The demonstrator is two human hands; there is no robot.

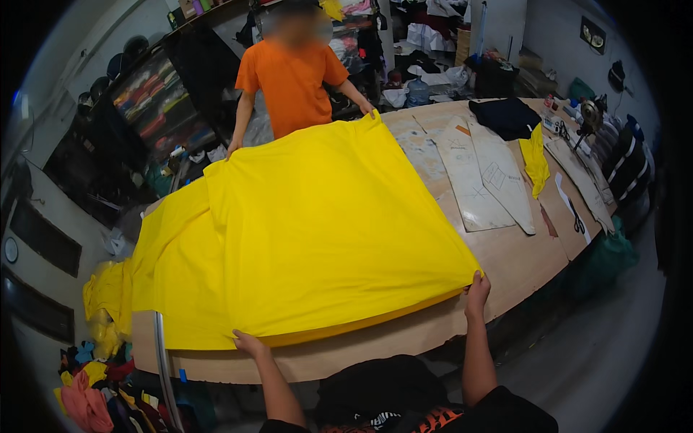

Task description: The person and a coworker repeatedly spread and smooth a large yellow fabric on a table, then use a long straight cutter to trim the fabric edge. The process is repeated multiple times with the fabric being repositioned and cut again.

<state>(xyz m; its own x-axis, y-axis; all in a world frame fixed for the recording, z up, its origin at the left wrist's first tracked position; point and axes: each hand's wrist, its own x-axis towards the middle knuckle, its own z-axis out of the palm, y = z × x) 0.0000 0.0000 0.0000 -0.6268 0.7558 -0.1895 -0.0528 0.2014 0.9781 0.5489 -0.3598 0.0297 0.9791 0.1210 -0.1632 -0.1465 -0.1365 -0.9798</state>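
A large sheet of yellow fabric [325, 216] lies over the wooden table [498, 267], bunched at its left end and resting on more yellow layers. My left hand [249, 343] grips its near edge left of centre, and my right hand [476, 292] pinches the near right corner, slightly raised. Across the table a co-worker in an orange shirt [292, 90] holds the far edge with both hands, one at the far right corner [367, 107]. Pale pattern pieces [476, 180] lie to the right of the fabric.
Dark cloth [505, 115], a yellow scrap [534, 162], black scissors [577, 222] and a sewing machine [590, 115] sit toward the right end. A metal rail [164, 368] crosses the near left corner, beside piled garments [79, 397]. Shelves of fabric [144, 101] stand behind.
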